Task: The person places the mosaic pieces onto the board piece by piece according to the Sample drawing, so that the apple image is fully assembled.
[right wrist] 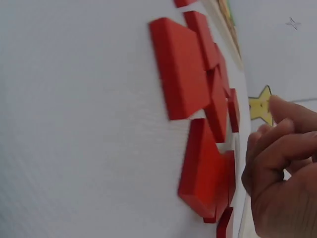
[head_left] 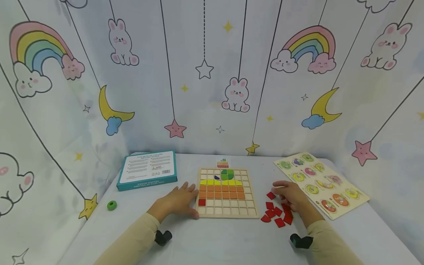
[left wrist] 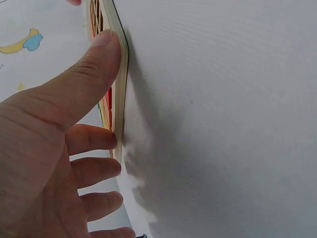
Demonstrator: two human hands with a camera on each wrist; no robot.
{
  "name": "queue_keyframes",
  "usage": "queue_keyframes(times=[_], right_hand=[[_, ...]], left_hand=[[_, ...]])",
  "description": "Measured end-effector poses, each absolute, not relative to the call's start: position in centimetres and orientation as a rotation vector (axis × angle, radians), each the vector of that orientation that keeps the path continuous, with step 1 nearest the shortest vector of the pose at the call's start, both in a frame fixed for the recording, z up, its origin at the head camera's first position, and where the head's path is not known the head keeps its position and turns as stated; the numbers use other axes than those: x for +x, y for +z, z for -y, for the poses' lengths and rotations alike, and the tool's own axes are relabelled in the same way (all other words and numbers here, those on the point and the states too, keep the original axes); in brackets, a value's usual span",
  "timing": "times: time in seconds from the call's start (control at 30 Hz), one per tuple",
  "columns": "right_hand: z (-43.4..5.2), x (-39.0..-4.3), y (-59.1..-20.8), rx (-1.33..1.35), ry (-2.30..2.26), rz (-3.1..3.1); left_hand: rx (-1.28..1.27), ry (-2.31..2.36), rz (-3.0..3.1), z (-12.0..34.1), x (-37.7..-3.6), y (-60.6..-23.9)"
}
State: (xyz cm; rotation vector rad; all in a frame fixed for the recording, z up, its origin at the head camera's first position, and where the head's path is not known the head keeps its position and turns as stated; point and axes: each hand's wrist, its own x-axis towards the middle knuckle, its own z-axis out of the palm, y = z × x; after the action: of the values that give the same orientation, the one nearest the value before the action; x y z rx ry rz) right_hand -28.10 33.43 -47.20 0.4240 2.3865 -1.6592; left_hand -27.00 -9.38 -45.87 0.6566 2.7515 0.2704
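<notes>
A wooden grid board [head_left: 228, 211] lies flat in the middle of the table. It carries green pieces [head_left: 227, 174], a small dark blue piece, a yellow row, orange rows and one red square tile [head_left: 202, 202] at its left. My left hand [head_left: 179, 200] rests at the board's left side with fingers extended. In the left wrist view its thumb [left wrist: 94, 69] lies against the board's rim [left wrist: 120, 94]. Over loose red tiles [head_left: 279, 222] hovers my right hand [head_left: 289, 195], its fingers loosely bent. In the right wrist view nothing shows between those fingers, and the red tiles [right wrist: 181, 69] lie beside them.
Behind the board sits a small picture card [head_left: 223, 163]. At the back left lies a teal and white box [head_left: 147, 169], with a green bead [head_left: 112, 205] nearer the front. A fruit-picture board [head_left: 322, 184] lies at the right. A patterned curtain [head_left: 198, 103] encloses the table.
</notes>
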Motion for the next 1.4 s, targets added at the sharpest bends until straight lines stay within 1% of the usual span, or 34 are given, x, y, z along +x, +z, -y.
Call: queue_keyframes(times=[0.1,0.23,0.4,0.97,1.07,1.3,1.4], right_hand=[[-32.8,-28.0,-47.6,0.394,-1.435,-2.560],[-32.3,-28.0,-47.8,0.357,-1.285,-2.671],[-31.9,-28.0,-47.7,0.298,-1.230,-2.720],[-31.2,-27.8,-47.2,0.233,-1.109,-2.767],[-31.3,-27.9,-47.3,0.234,-1.191,-2.744],[-31.2,-28.2,-46.9,0.236,-1.725,-2.521],[-30.7,-28.2,-46.4,0.227,-1.858,-2.436]], left_hand=[[0.656,0.276,-2.746,9.3,-26.9,-45.8],[0.660,0.279,-2.750,9.3,-26.8,-45.7],[0.648,0.278,-2.754,9.3,-26.8,-45.7],[0.638,0.278,-2.751,9.2,-26.8,-45.7],[0.646,0.282,-2.749,9.2,-26.8,-45.8],[0.644,0.265,-2.752,9.3,-27.1,-45.9],[0.644,0.271,-2.753,9.4,-27.2,-46.0]])
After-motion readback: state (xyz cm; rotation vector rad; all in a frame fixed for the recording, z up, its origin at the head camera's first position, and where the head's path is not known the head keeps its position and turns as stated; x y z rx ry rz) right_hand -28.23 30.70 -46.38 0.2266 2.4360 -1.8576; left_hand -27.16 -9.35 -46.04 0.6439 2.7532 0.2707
